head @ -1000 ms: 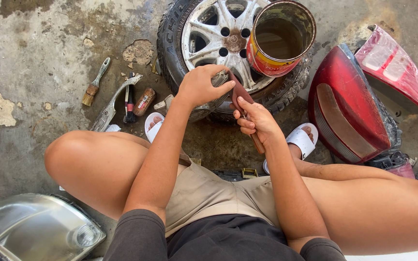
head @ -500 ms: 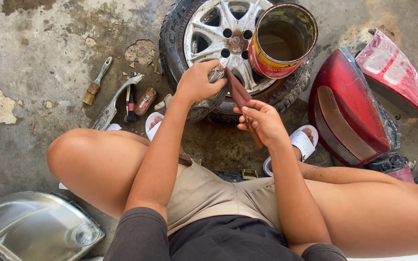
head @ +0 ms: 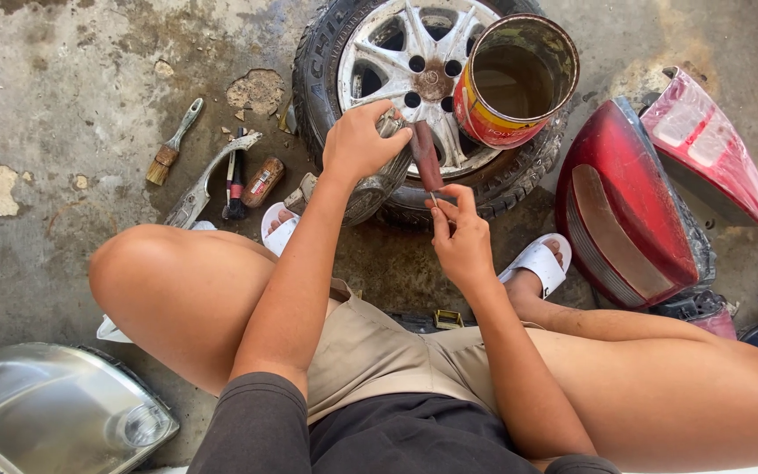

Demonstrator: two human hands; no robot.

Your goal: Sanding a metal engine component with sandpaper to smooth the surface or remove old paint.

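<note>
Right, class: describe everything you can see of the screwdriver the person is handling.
The screwdriver has a dark red, worn-looking handle and a thin metal shaft. It stands almost upright in the view, handle toward the wheel, shaft pointing down toward the person. The right hand pinches the shaft near its lower end; the left hand rests beside the handle on the tyre. Its tip is hidden by the fingers.

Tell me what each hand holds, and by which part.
Right hand: screwdriver, fingertips on its metal shaft below the dark red handle. Left hand: grey part, by its top.
</note>
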